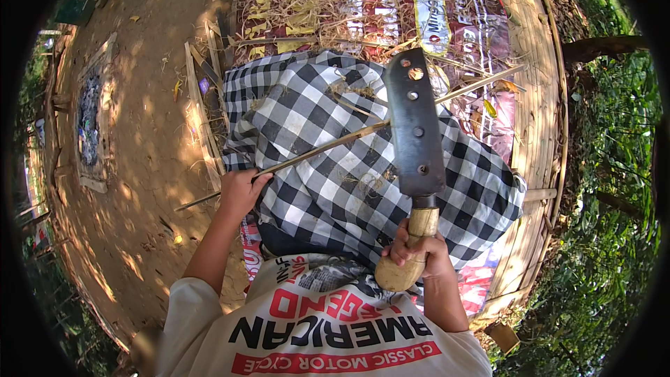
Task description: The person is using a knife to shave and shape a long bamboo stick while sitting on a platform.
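Your left grip [239,192] is pinched firmly, thumb against fingers, on a long, thin, brown strip of wood or bamboo [324,147], whose short, darker tail sticks out below and to the left of it. Your right grip [421,250] is wrapped fully round the pale, bulbous wooden handle [407,269] of a broad, dark metal blade with a row of round holes [419,146]. The strip slants up and right from your left grip, passes behind the blade above your right grip, and seems to come out beyond it; whether metal and wood touch, you cannot tell from here. To work the blade well, settle its edge lightly on the strip at a shallow angle, and let the right wrist guide it while the left grip steadies the wood. Direct each stroke away from the left fingers, because the gap between them and the blade is your margin. The black-and-white checked cloth [474,195] lies between your grips, right under the strip, so avoid bearing down hard: a thin strip may flex, and a slip would meet the cloth.
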Action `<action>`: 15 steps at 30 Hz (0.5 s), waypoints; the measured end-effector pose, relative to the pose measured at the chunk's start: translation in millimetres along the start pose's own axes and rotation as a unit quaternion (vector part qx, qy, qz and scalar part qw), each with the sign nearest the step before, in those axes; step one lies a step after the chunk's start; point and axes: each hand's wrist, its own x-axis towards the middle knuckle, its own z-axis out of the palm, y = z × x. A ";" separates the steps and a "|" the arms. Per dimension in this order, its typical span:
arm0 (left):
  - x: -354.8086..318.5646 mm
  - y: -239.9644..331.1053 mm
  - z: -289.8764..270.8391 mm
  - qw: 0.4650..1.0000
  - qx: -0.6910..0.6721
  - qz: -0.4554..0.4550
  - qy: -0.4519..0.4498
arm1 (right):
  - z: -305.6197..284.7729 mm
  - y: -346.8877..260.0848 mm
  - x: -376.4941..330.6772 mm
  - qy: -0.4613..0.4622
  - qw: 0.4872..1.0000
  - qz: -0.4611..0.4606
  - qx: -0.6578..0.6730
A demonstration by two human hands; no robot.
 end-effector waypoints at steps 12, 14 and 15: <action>-3.4 -2.4 1.6 1.000 0.001 0.002 0.015 | -26.1 -31.3 -12.3 -0.046 0.990 -0.132 0.022; -3.7 -4.0 2.7 1.000 -0.005 0.008 0.018 | -34.1 -33.8 -16.1 -0.042 0.987 -0.152 0.026; -3.5 -5.3 3.4 1.000 -0.005 0.013 0.024 | -34.7 -34.2 -17.0 -0.039 0.986 -0.155 0.038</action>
